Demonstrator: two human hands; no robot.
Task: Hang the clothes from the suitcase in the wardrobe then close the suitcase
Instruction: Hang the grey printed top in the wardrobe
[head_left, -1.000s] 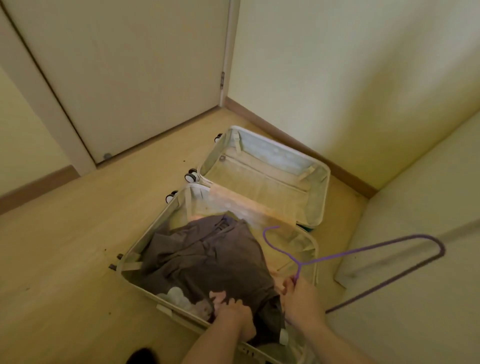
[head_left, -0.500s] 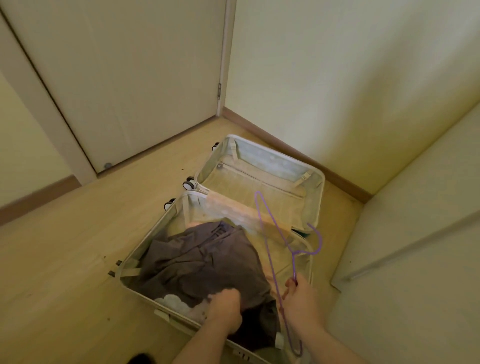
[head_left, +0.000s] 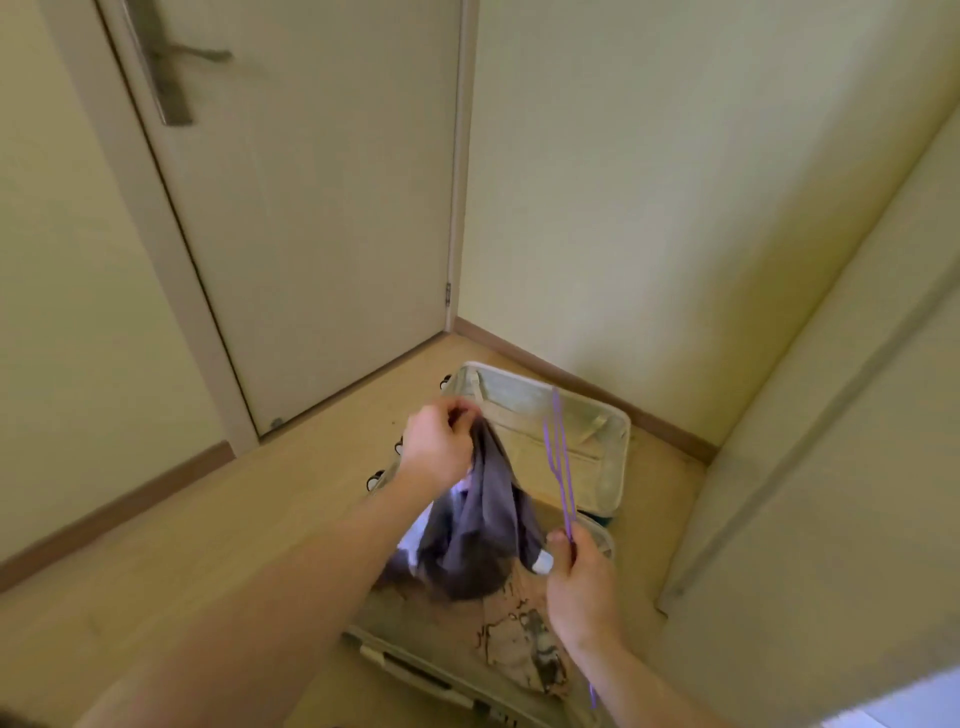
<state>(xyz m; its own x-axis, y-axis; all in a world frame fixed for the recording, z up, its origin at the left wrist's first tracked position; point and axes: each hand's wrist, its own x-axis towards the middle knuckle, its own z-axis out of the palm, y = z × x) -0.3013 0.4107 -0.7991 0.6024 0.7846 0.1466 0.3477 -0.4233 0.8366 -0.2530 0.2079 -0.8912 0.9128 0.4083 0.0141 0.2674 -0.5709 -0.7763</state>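
An open pale suitcase (head_left: 615, 470) lies on the wooden floor, its far half bare inside. My left hand (head_left: 439, 441) grips the top of a dark grey garment (head_left: 483, 535) and holds it up above the near half. A white-lilac cloth shows behind the garment. My right hand (head_left: 584, 587) pinches a thin purple hanger (head_left: 561, 462), which stands edge-on just right of the garment. A patterned brown-and-beige piece of clothing (head_left: 519, 644) lies in the near half under my hands.
A closed door (head_left: 311, 208) with a metal handle (head_left: 171, 67) stands behind the suitcase at the left. A cream wall fills the corner behind. A pale panel (head_left: 831, 467), perhaps the wardrobe side, rises at the right, close to the suitcase.
My left hand has lifted the grey garment up out of the suitcase, uncovering the patterned clothing below. The hanger has turned edge-on and risen. The view has tilted upward.
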